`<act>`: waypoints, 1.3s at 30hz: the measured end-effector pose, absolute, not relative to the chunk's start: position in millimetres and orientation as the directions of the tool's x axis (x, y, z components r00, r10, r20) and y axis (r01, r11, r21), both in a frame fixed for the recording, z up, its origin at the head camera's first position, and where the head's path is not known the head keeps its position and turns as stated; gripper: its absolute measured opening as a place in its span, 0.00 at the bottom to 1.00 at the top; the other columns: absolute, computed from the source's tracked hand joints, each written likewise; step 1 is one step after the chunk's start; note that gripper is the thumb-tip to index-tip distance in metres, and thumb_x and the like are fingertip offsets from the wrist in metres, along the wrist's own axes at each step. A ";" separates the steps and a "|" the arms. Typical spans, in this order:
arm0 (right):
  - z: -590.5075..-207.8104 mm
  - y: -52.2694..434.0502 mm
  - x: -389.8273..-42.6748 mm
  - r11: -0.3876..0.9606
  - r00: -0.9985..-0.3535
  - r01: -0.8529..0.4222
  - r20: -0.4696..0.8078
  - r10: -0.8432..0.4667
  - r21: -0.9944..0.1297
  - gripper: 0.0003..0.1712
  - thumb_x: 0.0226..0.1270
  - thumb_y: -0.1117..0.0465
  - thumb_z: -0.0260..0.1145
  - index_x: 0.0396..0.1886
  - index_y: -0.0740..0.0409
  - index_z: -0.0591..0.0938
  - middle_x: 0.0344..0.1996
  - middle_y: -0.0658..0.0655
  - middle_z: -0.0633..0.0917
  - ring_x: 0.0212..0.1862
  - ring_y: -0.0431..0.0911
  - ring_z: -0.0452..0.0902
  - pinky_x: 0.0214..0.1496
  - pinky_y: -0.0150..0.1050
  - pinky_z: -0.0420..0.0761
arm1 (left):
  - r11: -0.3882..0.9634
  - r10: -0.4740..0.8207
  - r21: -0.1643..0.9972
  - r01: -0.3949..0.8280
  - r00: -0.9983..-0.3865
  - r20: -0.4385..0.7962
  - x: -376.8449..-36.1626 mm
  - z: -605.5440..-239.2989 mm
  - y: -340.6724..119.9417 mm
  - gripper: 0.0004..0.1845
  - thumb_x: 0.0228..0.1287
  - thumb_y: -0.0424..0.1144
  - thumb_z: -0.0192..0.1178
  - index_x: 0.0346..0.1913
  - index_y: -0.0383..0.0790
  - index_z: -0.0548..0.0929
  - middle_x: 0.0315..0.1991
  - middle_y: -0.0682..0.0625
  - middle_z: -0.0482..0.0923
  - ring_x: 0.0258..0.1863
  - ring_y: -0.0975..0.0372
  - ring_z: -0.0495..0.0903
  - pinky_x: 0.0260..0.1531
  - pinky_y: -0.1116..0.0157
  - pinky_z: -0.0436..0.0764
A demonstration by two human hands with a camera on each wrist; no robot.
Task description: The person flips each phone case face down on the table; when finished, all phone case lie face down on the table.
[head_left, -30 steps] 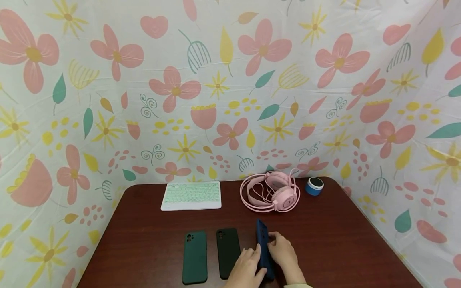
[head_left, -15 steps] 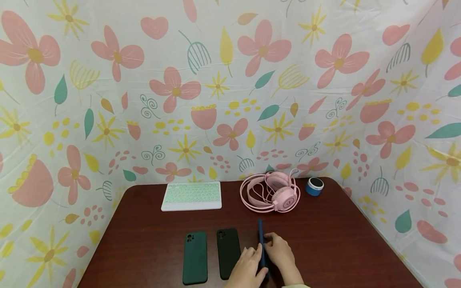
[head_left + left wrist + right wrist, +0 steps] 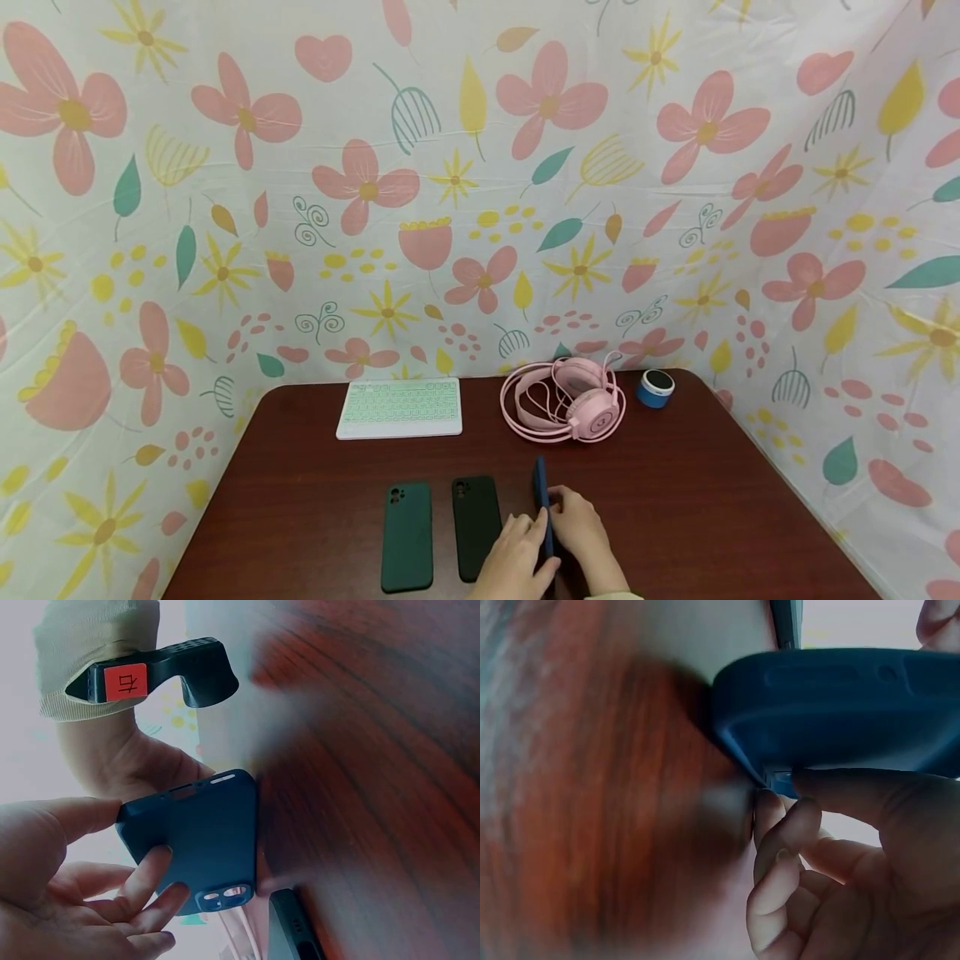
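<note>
A dark blue phone case (image 3: 541,483) stands on its long edge, upright on the table, seen nearly edge-on in the head view. My left hand (image 3: 512,560) holds it from the left: in the left wrist view the thumb is at the end with the port cutouts, and fingertips touch the back of the case (image 3: 202,832). My right hand (image 3: 581,525) is at its right side. In the right wrist view, the hollow inside of the case (image 3: 832,731) shows, and the right thumb and curled fingers pinch its lower edge near the table.
Left of the hands lie a black phone case (image 3: 476,521) and a green phone case (image 3: 407,537). Farther back are a white keyboard (image 3: 400,408), pink headphones (image 3: 592,414) and a small blue speaker (image 3: 654,390). A floral cloth (image 3: 480,208) hangs behind the brown table (image 3: 712,500).
The blue case has turned from a tilt, with its back partly showing, to nearly edge-on. My right hand has shifted slightly left with it; the left hand has barely moved.
</note>
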State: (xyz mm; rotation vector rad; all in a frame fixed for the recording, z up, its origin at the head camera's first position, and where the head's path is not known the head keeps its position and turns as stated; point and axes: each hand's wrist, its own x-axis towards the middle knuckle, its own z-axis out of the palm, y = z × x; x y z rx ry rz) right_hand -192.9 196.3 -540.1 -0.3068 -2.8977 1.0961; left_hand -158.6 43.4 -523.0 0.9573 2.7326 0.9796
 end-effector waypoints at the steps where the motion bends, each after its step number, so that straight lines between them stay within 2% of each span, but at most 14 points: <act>1: -539.8 196.2 -193.1 0.730 -0.980 0.175 -0.046 0.194 -0.660 0.15 0.61 0.62 0.61 0.47 0.61 0.84 0.28 0.54 0.81 0.30 0.50 0.75 0.31 0.47 0.73 | 0.600 0.584 0.596 0.534 -0.801 0.129 -158.4 -523.2 43.5 0.30 0.65 0.44 0.64 0.66 0.33 0.72 0.36 0.56 0.72 0.37 0.68 0.72 0.56 0.52 0.71; 3: -538.8 196.1 -193.5 0.730 -0.980 0.177 -0.050 0.193 -0.660 0.16 0.68 0.58 0.58 0.47 0.62 0.84 0.34 0.60 0.83 0.37 0.56 0.79 0.36 0.53 0.75 | 0.602 0.582 0.591 0.537 -0.802 0.135 -158.0 -523.7 43.6 0.30 0.65 0.45 0.64 0.66 0.34 0.72 0.37 0.56 0.72 0.37 0.68 0.72 0.56 0.51 0.71; 6: -537.8 197.0 -194.4 0.731 -0.979 0.190 -0.068 0.193 -0.655 0.30 0.78 0.45 0.45 0.50 0.66 0.83 0.45 0.67 0.83 0.48 0.64 0.77 0.45 0.59 0.74 | 0.603 0.579 0.589 0.538 -0.803 0.140 -157.8 -524.1 43.8 0.31 0.64 0.45 0.64 0.66 0.34 0.72 0.37 0.56 0.72 0.39 0.67 0.72 0.56 0.51 0.71; 10: -537.0 198.6 -195.5 0.715 -0.973 0.223 -0.104 0.207 -0.662 0.46 0.76 0.34 0.30 0.53 0.66 0.82 0.48 0.70 0.81 0.50 0.65 0.76 0.47 0.60 0.72 | 0.598 0.577 0.600 0.531 -0.805 0.136 -158.4 -524.3 44.1 0.31 0.64 0.46 0.65 0.66 0.35 0.72 0.36 0.57 0.71 0.39 0.68 0.72 0.57 0.50 0.70; 14: -536.2 199.7 -196.5 0.696 -0.969 0.238 -0.111 0.223 -0.677 0.50 0.73 0.31 0.27 0.54 0.64 0.82 0.49 0.69 0.81 0.51 0.65 0.75 0.48 0.61 0.71 | 0.592 0.577 0.611 0.525 -0.806 0.133 -158.8 -524.8 44.6 0.31 0.64 0.47 0.64 0.66 0.36 0.72 0.35 0.58 0.70 0.36 0.69 0.71 0.56 0.49 0.70; 18: -535.8 200.3 -197.9 0.693 -0.966 0.249 -0.124 0.227 -0.676 0.54 0.69 0.26 0.30 0.57 0.68 0.79 0.51 0.70 0.80 0.53 0.68 0.73 0.50 0.63 0.69 | 0.585 0.581 0.613 0.532 -0.801 0.141 -158.8 -525.2 45.1 0.31 0.64 0.47 0.64 0.67 0.36 0.72 0.33 0.59 0.68 0.33 0.71 0.69 0.56 0.48 0.70; 22: -534.8 199.8 -198.7 0.691 -0.966 0.247 -0.114 0.233 -0.679 0.52 0.68 0.26 0.36 0.55 0.68 0.80 0.50 0.71 0.80 0.53 0.69 0.73 0.50 0.64 0.69 | 0.582 0.586 0.606 0.542 -0.796 0.148 -158.8 -525.7 45.0 0.31 0.65 0.47 0.64 0.67 0.36 0.72 0.32 0.59 0.68 0.32 0.72 0.67 0.56 0.48 0.70; 26: -534.2 199.9 -199.4 0.691 -0.967 0.221 -0.066 0.244 -0.688 0.46 0.69 0.28 0.42 0.52 0.65 0.82 0.48 0.68 0.82 0.51 0.66 0.75 0.49 0.62 0.71 | 0.575 0.587 0.624 0.529 -0.798 0.135 -160.0 -527.3 44.8 0.31 0.65 0.48 0.63 0.67 0.37 0.72 0.34 0.58 0.69 0.33 0.71 0.69 0.56 0.47 0.70; 34: -537.6 203.1 -200.3 0.684 -0.962 0.194 -0.002 0.272 -0.704 0.39 0.71 0.32 0.47 0.51 0.60 0.84 0.47 0.64 0.83 0.51 0.62 0.77 0.49 0.60 0.72 | 0.526 0.583 0.689 0.499 -0.801 0.135 -163.3 -533.9 42.1 0.28 0.69 0.53 0.57 0.65 0.39 0.73 0.40 0.55 0.74 0.42 0.66 0.74 0.56 0.45 0.69; 39: -536.5 203.2 -198.7 0.688 -0.956 0.167 0.053 0.287 -0.706 0.32 0.72 0.36 0.50 0.48 0.57 0.85 0.44 0.62 0.85 0.48 0.60 0.79 0.47 0.58 0.74 | 0.517 0.579 0.702 0.489 -0.804 0.134 -163.8 -536.8 39.9 0.29 0.70 0.55 0.54 0.64 0.38 0.75 0.35 0.58 0.72 0.37 0.69 0.70 0.51 0.52 0.73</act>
